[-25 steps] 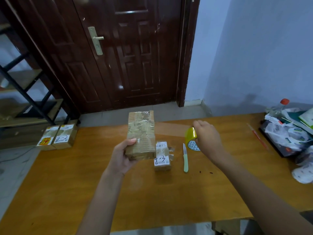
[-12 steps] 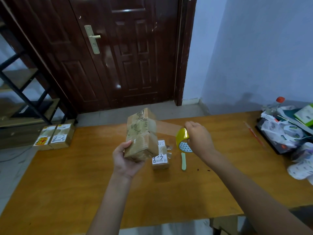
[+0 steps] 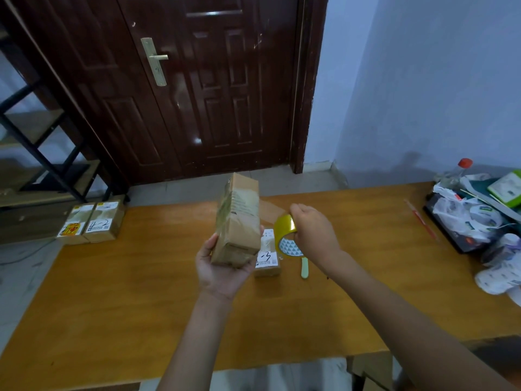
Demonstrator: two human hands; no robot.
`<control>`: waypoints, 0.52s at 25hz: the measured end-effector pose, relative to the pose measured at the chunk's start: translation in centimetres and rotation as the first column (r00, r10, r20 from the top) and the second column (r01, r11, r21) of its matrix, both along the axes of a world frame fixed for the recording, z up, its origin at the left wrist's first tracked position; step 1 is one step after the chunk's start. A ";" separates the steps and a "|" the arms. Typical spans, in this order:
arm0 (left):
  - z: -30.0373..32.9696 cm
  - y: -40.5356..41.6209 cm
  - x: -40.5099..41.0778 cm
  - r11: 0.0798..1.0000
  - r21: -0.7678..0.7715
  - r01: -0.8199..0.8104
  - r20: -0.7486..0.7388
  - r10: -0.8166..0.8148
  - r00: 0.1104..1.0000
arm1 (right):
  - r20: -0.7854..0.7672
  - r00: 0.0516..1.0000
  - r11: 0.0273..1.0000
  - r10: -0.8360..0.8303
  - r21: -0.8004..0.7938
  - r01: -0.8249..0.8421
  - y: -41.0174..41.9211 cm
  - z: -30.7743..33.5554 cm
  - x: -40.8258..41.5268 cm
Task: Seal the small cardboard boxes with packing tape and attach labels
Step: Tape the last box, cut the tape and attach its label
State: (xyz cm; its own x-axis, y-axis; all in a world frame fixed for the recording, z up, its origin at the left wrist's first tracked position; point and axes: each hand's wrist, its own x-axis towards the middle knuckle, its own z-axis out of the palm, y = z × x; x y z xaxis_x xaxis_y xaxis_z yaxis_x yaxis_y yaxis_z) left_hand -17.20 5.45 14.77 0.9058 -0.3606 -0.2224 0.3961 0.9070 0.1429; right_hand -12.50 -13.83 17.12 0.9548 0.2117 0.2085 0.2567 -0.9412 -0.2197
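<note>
Behind the wooden table stands a dark brown door and a pale blue wall. Over the middle of the table, the left hand holds a tall cardboard box up in the air, with fingers curled round its bottom end. The right hand grips a yellow roll of packing tape just to the right of the box. A clear strip of tape runs from the roll to the box side. Under the hands sits a small labelled box next to a green knife. Two more labelled boxes sit at the far left corner. A messy pile of bags lies at the far right. I think the loose strip could twist or wrinkle and stick to itself if the roll is not pulled tight. The box could also slip, since only one hand holds it.
</note>
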 end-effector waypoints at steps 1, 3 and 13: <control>0.1 -0.1 0.0 0.998 -0.054 0.010 -0.011 -0.011 1.000 | -0.008 1.000 1.000 0.004 -0.002 -0.004 0.3 -0.1 -0.1; 0.2 -0.3 -0.2 0.986 -0.164 0.021 -0.025 -0.025 0.999 | -0.032 0.999 1.000 -0.008 -0.023 0.007 0.9 -0.1 -0.3; -0.1 -1.7 -0.5 0.994 -0.111 -0.014 -0.161 -0.004 0.987 | 0.069 0.998 0.993 0.013 -0.117 -0.005 2.3 1.0 -1.3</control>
State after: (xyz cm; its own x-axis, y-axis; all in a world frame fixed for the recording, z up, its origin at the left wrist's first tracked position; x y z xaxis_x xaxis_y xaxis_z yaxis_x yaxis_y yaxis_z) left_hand -17.66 3.77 14.67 0.8633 -0.3872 -0.3238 0.4016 0.9155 -0.0241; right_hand -13.77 -11.57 18.14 0.9368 0.2467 0.2480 0.2758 -0.9570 -0.0898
